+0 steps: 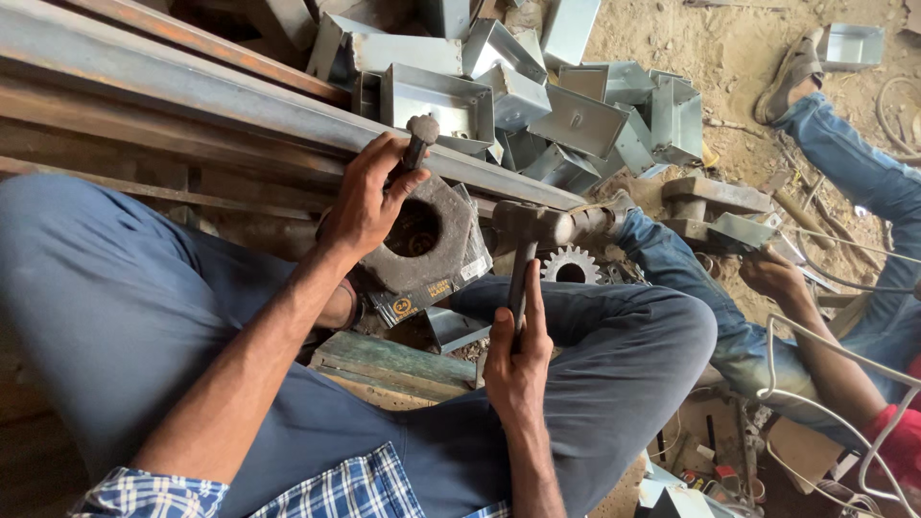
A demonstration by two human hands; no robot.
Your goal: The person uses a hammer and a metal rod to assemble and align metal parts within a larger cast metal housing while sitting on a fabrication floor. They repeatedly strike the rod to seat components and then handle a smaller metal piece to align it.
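We sit on the ground with our legs bent, in blue trousers. Our left hand [365, 206] is closed around a short metal punch [416, 144]. The punch stands almost straight up, with its flat, bashed top above our fingers. Its lower end is hidden behind our hand, so we cannot tell just where it touches.

Under that hand lies a thick grey metal block [427, 245] with a big round hole in the middle. The block rests on a thin metal sheet [436, 293] between our knees.

Our right hand [516, 369] is closed around the handle of a hammer [526, 240]. The hammer's heavy head is up near the block, just to its right, and does not touch the punch.

A small toothed gear [570, 267] lies just beside the hammer head. Long rusty steel beams [192, 86] run past the block on the far side. Behind them is a pile of shiny metal boxes [537, 105] on the sandy ground.

Another person in jeans sits to our right. That person's hand [772, 273] is near a block of metal [715, 197].
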